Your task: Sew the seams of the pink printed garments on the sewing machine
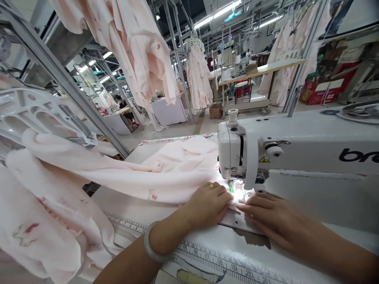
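Note:
Pale pink printed fabric point(177, 179), part of a garment, stretches across the table to the needle area of a white sewing machine point(233, 146). My left hand point(207, 203) rests on its near edge just left of the presser foot point(231, 185), fingers bent and pressed down on the cloth. A yellow ring and a pale bangle point(149, 242) are on that arm. My right hand point(271, 213) lies right of the needle, fingers together, tips closed at the fabric's edge. The machine's lamp glares there, hiding the stitching spot.
More pink garments point(44, 221) drape at the left beside white hangers point(38, 106). Others point(145, 51) hang overhead. A printed measuring tape point(219, 258) runs along the table's front. A metal post point(68, 79) rises at left. Worktables point(260, 73) and red crates point(322, 88) stand behind.

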Motion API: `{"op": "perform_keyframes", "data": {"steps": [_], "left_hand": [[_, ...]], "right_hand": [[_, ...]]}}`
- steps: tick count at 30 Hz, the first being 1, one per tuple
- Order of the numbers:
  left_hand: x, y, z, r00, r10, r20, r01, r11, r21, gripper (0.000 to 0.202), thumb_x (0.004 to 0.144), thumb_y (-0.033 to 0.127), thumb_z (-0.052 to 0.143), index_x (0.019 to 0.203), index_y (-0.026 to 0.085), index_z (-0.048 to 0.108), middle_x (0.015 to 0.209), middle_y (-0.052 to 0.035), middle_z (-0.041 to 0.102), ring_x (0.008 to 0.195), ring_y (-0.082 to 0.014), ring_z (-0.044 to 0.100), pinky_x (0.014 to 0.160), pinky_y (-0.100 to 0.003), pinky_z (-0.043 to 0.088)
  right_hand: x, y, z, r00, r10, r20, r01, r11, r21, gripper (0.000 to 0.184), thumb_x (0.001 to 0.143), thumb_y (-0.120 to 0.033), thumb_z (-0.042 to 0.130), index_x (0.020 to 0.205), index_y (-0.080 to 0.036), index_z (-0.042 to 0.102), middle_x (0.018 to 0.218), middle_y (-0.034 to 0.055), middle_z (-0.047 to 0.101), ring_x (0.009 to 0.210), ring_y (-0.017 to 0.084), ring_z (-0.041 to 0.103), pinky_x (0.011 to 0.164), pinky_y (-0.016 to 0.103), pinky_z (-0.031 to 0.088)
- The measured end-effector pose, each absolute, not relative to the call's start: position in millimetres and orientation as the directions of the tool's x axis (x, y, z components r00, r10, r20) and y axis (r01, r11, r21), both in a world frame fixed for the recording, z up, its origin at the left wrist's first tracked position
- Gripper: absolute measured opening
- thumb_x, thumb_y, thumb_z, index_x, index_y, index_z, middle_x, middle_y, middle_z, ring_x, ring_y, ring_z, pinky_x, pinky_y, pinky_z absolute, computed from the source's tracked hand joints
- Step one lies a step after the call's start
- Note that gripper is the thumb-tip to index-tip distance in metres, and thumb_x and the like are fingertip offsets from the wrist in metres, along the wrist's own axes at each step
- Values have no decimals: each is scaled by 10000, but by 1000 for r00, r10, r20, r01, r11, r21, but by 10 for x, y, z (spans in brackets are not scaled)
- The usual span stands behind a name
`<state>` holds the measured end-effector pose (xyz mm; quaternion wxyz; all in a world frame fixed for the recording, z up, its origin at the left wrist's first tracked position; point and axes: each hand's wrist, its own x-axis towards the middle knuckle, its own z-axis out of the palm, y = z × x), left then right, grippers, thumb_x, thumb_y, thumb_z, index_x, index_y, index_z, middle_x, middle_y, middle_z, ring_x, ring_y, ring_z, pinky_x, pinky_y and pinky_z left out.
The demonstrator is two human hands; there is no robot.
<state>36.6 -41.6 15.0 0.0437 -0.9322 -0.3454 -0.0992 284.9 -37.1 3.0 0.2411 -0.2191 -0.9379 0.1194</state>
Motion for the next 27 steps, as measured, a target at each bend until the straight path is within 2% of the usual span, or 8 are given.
{"op": "perform_keyframes", "data": {"steps": [2,6,13,16,21,24,27], "left_hand": [[359,-412,144,738,635,227,657,-753,-30,122,1008,192,491,995,160,608,980,-63,684,954,-204,622,865,-347,466],[359,-405,143,760,604,242,632,-772,-59,162,1013,209,488,937,169,626,923,-44,686,907,-196,625,852,-349,465],[408,-408,113,798,533,279,578,-808,-110,248,1037,192,474,884,165,667,953,-53,675,881,-167,598,835,-322,464],[415,-415,97,808,527,262,573,-807,-143,247,1025,175,479,856,165,659,901,-50,652,837,-169,580,805,-322,466],[404,-433,106,856,461,233,513,-816,-268,219,999,109,492,850,150,648,857,-48,625,806,-172,570,825,-318,458],[392,-443,119,875,433,217,483,-820,-309,210,1013,122,500,876,142,658,837,-43,610,811,-178,570,836,-329,453],[378,-456,127,869,450,206,493,-818,-295,189,1007,120,516,891,143,663,859,-48,623,830,-183,575,839,-331,458]], "right_hand": [[2854,-347,17,-790,505,348,394,853,-344,317,1086,-318,436,1289,-267,673,992,64,713,892,225,672,806,406,547],[2843,-351,4,-797,543,264,408,807,-427,299,1088,-361,437,1205,-288,702,978,53,666,910,220,626,827,392,517],[2813,-366,0,-794,563,229,411,775,-480,294,1091,-379,428,1117,-293,708,983,46,641,929,225,592,817,383,479],[2825,-369,6,-803,538,256,390,799,-457,274,1093,-362,428,1117,-292,692,972,36,641,915,221,588,836,389,461],[2841,-356,-13,-778,502,378,387,857,-340,278,1079,-307,438,928,-246,664,838,9,650,761,190,607,923,441,422],[2842,-348,-52,-767,511,387,405,854,-326,212,1066,-302,465,1095,-269,673,921,14,689,829,203,650,930,440,435],[2835,-355,-65,-786,524,329,416,841,-346,247,1065,-307,478,1244,-311,648,1038,21,693,935,211,658,942,431,455]]}}
